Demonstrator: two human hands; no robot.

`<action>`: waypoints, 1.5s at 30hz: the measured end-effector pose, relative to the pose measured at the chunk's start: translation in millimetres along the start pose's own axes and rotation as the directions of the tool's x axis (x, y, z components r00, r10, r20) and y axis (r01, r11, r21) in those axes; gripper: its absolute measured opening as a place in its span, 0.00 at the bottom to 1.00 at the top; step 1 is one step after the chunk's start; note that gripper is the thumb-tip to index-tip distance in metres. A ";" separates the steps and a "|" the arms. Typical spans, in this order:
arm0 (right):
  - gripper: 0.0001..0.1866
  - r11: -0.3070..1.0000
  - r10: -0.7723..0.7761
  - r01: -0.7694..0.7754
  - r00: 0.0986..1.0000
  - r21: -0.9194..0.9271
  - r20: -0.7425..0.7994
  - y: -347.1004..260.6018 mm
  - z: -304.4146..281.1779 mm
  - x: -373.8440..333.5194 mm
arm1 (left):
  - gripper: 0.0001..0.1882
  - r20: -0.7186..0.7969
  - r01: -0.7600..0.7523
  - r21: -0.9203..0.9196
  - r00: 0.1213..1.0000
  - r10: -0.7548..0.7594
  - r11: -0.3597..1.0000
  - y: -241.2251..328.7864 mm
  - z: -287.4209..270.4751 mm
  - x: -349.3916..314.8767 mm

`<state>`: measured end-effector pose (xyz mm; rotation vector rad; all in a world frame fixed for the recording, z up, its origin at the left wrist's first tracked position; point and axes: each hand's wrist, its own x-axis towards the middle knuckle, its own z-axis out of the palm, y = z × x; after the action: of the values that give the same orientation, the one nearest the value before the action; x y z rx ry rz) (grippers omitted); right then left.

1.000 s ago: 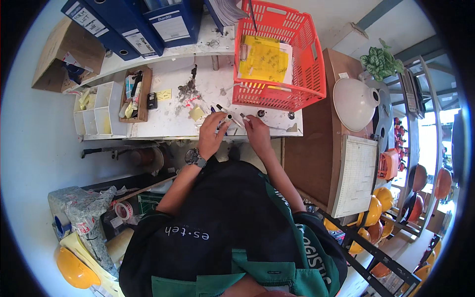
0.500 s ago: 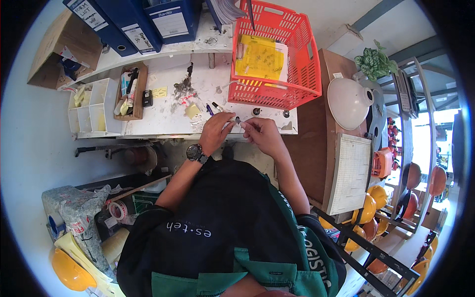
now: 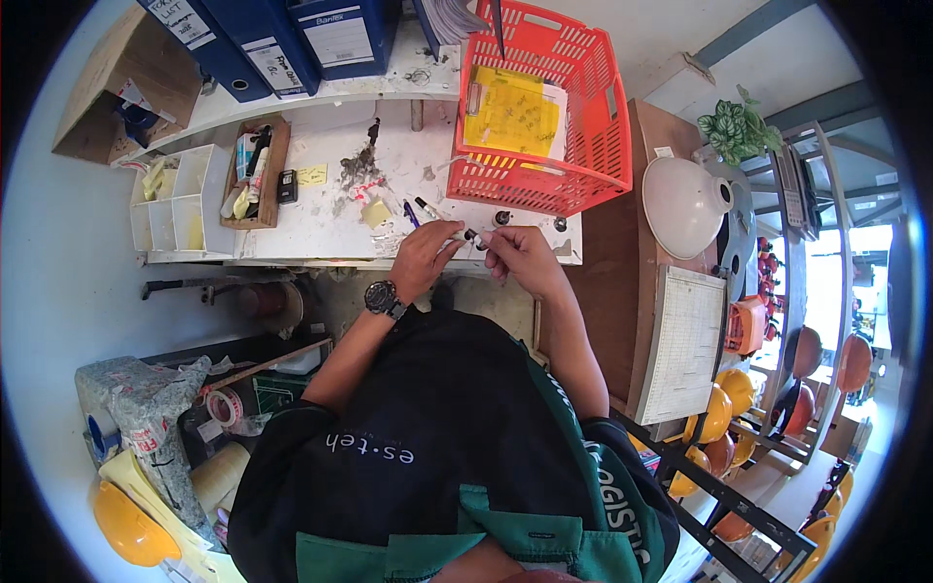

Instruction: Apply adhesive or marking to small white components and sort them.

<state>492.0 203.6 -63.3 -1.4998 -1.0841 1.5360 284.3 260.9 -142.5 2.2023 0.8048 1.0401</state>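
Observation:
At the front edge of the white desk [image 3: 301, 251], my two hands meet at a small dark-and-pale piece [image 3: 471, 234], too small to name. My left hand [image 3: 424, 258], below a dark wristwatch, is closed, its thumb and forefinger pinching the piece's left end. My right hand [image 3: 523, 260] is closed too, fingertips pinched at the pale right end. Just beyond my left hand lie a blue pen [image 3: 411, 213] and a black-and-white marker [image 3: 426, 207]. A small round dark item [image 3: 502, 218] stands beyond my right hand.
A red plastic basket [image 3: 544, 187] with yellow and white sheets stands behind my hands. To the left are a wooden box of pens [image 3: 277, 175] and a white divided tray [image 3: 185, 209]. Blue binders [image 3: 340, 39] line the shelf. A white lampshade [image 3: 680, 209] sits at the right.
The dark part of the small piece shows more between my fingertips. My right hand has turned slightly, its fingers curled in more. The whole view has shifted a little.

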 end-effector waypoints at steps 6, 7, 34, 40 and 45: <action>0.19 0.999 0.027 -0.027 0.999 0.017 -0.018 4.0 0.4 3.0 | 0.18 0.012 -0.002 -0.032 1.000 0.002 0.999 8.5 -2.5 1.9; 0.19 0.999 0.027 -0.027 0.999 0.018 -0.018 3.8 1.1 2.9 | 0.18 0.012 -0.002 -0.032 1.000 0.002 0.999 9.5 -2.1 1.9; 0.21 0.718 -0.212 0.256 0.966 0.648 -0.148 49.2 54.1 17.3 | 0.27 -0.039 0.287 -0.407 0.943 -0.331 0.867 42.4 39.5 24.3; 0.19 0.915 -0.390 0.380 0.739 -0.139 -0.549 78.6 51.7 30.4 | 0.28 0.227 0.444 -0.455 0.896 -0.382 0.772 20.0 50.6 21.9; 0.10 0.735 -0.564 0.290 0.763 -0.613 -0.315 60.4 34.3 18.7 | 0.37 0.260 0.492 -0.421 0.870 -0.419 0.762 11.0 37.5 18.3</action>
<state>460.3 194.6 -127.2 -1.6861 -1.4878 0.4752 327.2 258.0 -146.3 1.5321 0.8524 0.7139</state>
